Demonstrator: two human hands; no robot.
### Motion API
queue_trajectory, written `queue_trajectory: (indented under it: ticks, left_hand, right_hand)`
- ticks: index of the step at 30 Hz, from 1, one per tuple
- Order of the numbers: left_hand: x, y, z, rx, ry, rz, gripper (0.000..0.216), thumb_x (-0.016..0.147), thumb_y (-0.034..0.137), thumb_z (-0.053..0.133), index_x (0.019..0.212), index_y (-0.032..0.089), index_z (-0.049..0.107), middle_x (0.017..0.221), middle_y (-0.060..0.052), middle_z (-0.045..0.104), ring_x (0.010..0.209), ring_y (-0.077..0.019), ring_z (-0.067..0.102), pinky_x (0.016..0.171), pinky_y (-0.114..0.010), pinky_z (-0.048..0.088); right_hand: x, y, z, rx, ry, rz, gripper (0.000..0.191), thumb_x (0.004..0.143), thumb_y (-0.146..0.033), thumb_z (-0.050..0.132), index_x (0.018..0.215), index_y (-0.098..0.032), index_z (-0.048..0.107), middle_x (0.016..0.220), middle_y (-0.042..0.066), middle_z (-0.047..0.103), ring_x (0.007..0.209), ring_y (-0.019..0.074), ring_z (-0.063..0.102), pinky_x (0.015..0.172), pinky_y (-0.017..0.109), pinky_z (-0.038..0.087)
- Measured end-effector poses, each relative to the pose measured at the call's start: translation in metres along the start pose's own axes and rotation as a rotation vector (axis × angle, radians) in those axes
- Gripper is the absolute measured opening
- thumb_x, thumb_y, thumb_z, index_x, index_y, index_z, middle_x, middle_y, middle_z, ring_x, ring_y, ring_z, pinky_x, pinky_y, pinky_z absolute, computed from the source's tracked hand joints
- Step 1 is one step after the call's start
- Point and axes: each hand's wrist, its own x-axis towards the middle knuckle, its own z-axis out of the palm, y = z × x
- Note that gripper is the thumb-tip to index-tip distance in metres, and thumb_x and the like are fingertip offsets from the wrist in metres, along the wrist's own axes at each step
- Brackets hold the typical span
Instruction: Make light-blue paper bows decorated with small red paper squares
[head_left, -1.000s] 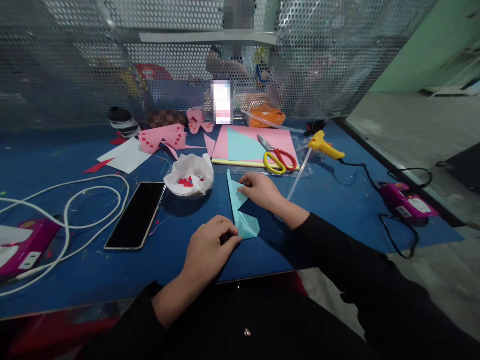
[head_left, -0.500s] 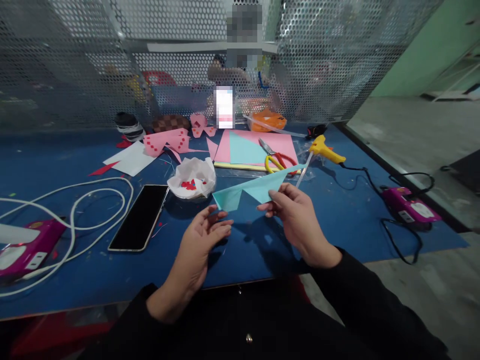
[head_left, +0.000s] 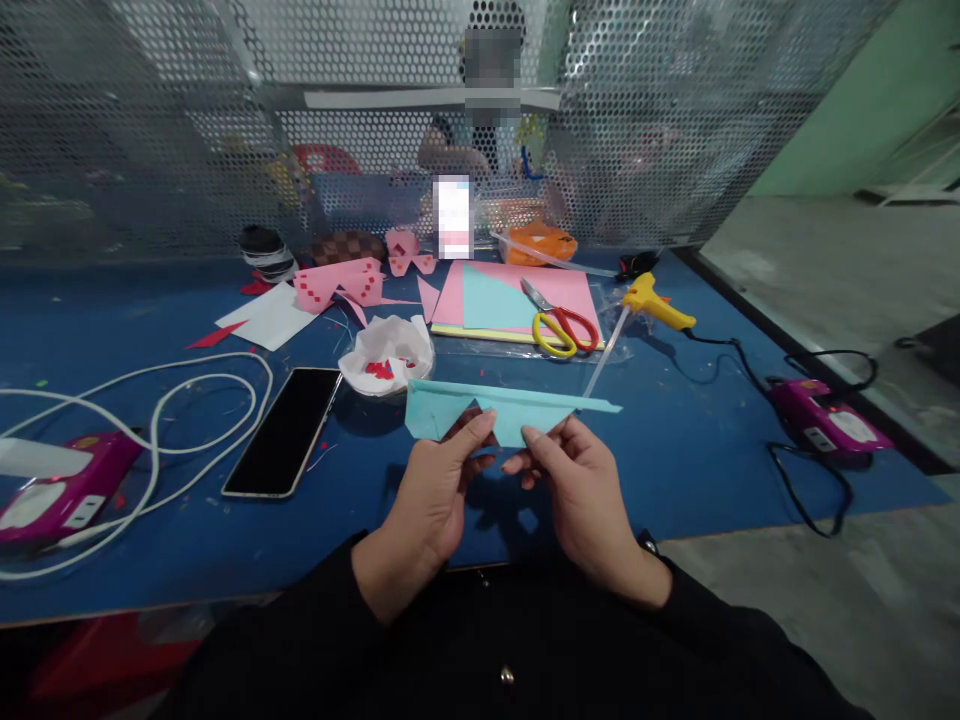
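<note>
I hold a folded light-blue paper piece (head_left: 504, 406) in the air above the blue table (head_left: 675, 440), its long edge level and a thin point sticking out to the right. My left hand (head_left: 435, 490) pinches its lower left part between thumb and fingers. My right hand (head_left: 581, 490) pinches its lower middle from the right. Both wrists are in black sleeves near the table's front edge.
A black phone (head_left: 286, 430) lies left, beside white cables (head_left: 157, 420). A white bowl of red scraps (head_left: 386, 355), pink and blue sheets (head_left: 517, 295), scissors (head_left: 559, 325), a yellow glue gun (head_left: 656, 300) and magenta devices (head_left: 825, 420) surround the hands. Perforated metal screens the back; a person sits behind.
The blue paper was lifted off the table by my right hand and turned level. My left hand came up and took hold of it, so both hands now pinch it.
</note>
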Motion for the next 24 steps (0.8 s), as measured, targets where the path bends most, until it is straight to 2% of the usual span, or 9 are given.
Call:
queue_trajectory:
  ticks: [3,6,9,12,14,15,18,21,24]
  left_hand:
    - [0.0,0.002,0.002,0.014,-0.019,0.022,0.029,0.063,0.031,0.086,0.081,0.019,0.067,0.084,0.003,0.064,0.074,-0.01,0.059,0.069,-0.023,0.048]
    - [0.004,0.01,0.0,0.094,-0.071,0.0,0.027,0.065,0.034,0.083,0.076,0.017,0.065,0.074,0.003,0.059,0.067,-0.0096,0.054,0.066,-0.024,0.046]
    - [0.012,0.021,-0.006,0.237,-0.154,-0.039,0.027,0.065,0.037,0.082,0.073,0.014,0.068,0.07,0.0,0.061,0.063,-0.0114,0.054,0.063,-0.026,0.045]
    - [0.023,0.027,-0.011,0.404,-0.18,-0.012,0.027,0.065,0.035,0.082,0.079,0.014,0.074,0.072,-0.003,0.066,0.063,-0.0121,0.055,0.061,-0.026,0.043]
    - [0.032,0.027,-0.012,0.517,-0.182,0.042,0.023,0.065,0.033,0.082,0.078,0.015,0.075,0.068,-0.001,0.066,0.061,-0.0116,0.054,0.06,-0.025,0.042]
    - [0.037,0.026,-0.012,0.576,-0.188,0.07,0.02,0.065,0.031,0.081,0.077,0.016,0.075,0.066,0.0,0.065,0.06,-0.0115,0.053,0.059,-0.025,0.041]
    - [0.049,0.022,-0.014,0.756,-0.221,0.142,0.012,0.071,0.028,0.075,0.074,0.017,0.075,0.063,-0.001,0.066,0.057,-0.0133,0.053,0.059,-0.028,0.043]
    - [0.051,0.02,-0.019,0.943,-0.22,0.24,0.009,0.075,0.025,0.07,0.078,0.018,0.076,0.071,-0.004,0.071,0.064,-0.018,0.059,0.067,-0.035,0.048]
    - [0.038,0.016,-0.026,1.109,-0.16,0.399,0.019,0.08,0.019,0.065,0.096,0.018,0.075,0.094,-0.009,0.073,0.087,-0.026,0.062,0.086,-0.048,0.046]
  right_hand:
    - [-0.008,0.0,-0.007,-0.084,-0.012,-0.032,0.032,0.079,-0.039,0.076,0.067,-0.022,0.051,0.056,-0.002,0.066,0.053,0.0143,0.063,0.052,0.026,0.049]
    - [-0.011,0.001,-0.025,-0.386,-0.204,-0.217,0.021,0.082,-0.036,0.074,0.076,-0.021,0.061,0.071,0.001,0.072,0.064,0.0157,0.067,0.062,0.028,0.052]
    - [-0.003,-0.003,-0.052,-0.84,-0.404,-0.509,0.013,0.089,-0.031,0.067,0.082,-0.021,0.063,0.075,0.0,0.07,0.067,0.015,0.065,0.062,0.027,0.05]
    - [0.012,-0.013,-0.07,-1.123,-0.318,-0.832,0.011,0.094,-0.028,0.058,0.095,-0.017,0.062,0.083,0.006,0.07,0.07,0.0172,0.065,0.06,0.029,0.051]
    - [0.023,-0.021,-0.072,-1.27,-0.264,-1.097,0.019,0.094,-0.022,0.056,0.109,-0.012,0.061,0.099,0.013,0.071,0.086,0.0217,0.068,0.068,0.032,0.054]
    - [0.028,-0.023,-0.07,-1.343,-0.292,-1.233,0.022,0.094,-0.018,0.055,0.114,-0.01,0.06,0.105,0.016,0.071,0.094,0.0237,0.067,0.074,0.034,0.054]
    - [0.036,-0.024,-0.059,-1.495,-0.546,-1.532,0.021,0.094,-0.009,0.052,0.11,-0.01,0.065,0.105,0.014,0.072,0.103,0.0256,0.065,0.085,0.038,0.052]
    - [0.038,-0.015,-0.05,-1.568,-0.742,-1.52,0.021,0.096,-0.008,0.047,0.104,-0.01,0.067,0.103,0.013,0.072,0.099,0.0248,0.065,0.086,0.04,0.051]
    - [0.037,-0.004,-0.048,-1.581,-0.787,-1.348,0.026,0.098,-0.008,0.042,0.107,-0.01,0.066,0.107,0.014,0.071,0.097,0.0243,0.065,0.089,0.043,0.05]
